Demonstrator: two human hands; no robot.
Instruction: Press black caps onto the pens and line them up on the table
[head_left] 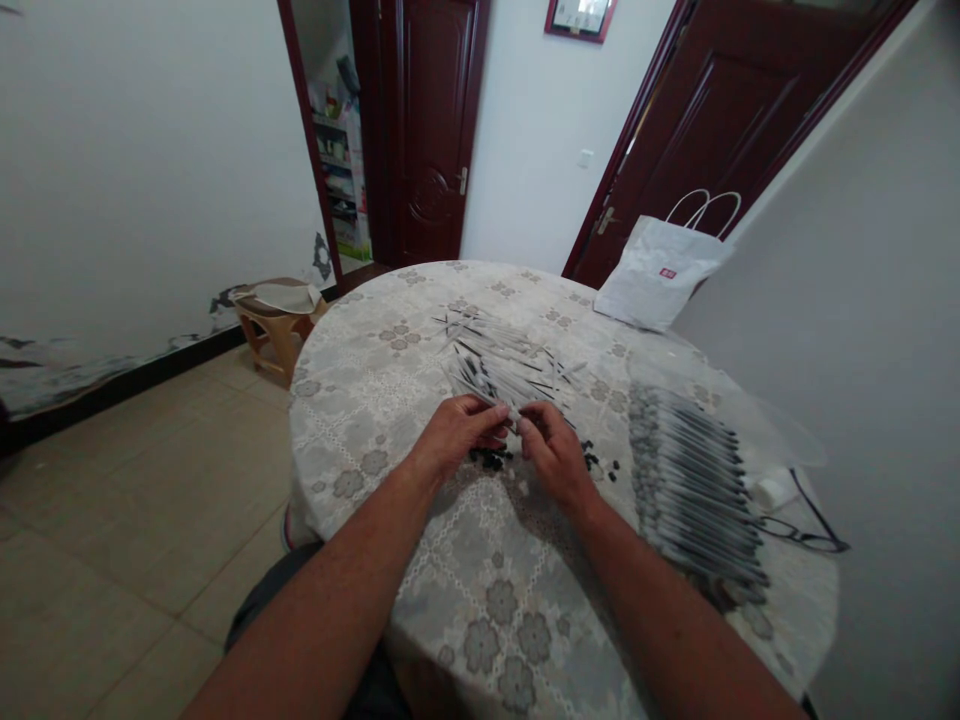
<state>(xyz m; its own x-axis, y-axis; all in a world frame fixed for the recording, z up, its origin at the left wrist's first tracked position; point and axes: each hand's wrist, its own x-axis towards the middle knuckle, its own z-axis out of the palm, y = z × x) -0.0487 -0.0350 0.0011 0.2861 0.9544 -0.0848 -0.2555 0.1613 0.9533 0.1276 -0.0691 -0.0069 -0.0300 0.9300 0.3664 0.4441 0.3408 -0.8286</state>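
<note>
My left hand is closed in a pinch on a thin pale pen-like tube; its outline is hard to make out. My right hand meets it, thumb and fingers pinched at the near end of the same tube. Just beyond my hands lies a loose pile of thin pale and dark pen-like sticks, pointing various ways. Small black pieces are scattered beneath my left hand, with more black bits to the right of my right hand.
A neat row of dark-tipped pen-like sticks lies on the right of the round, cloth-covered table. Eyeglasses and a white roll-like object are beside it. A white paper bag stands at the back right; a stool is left.
</note>
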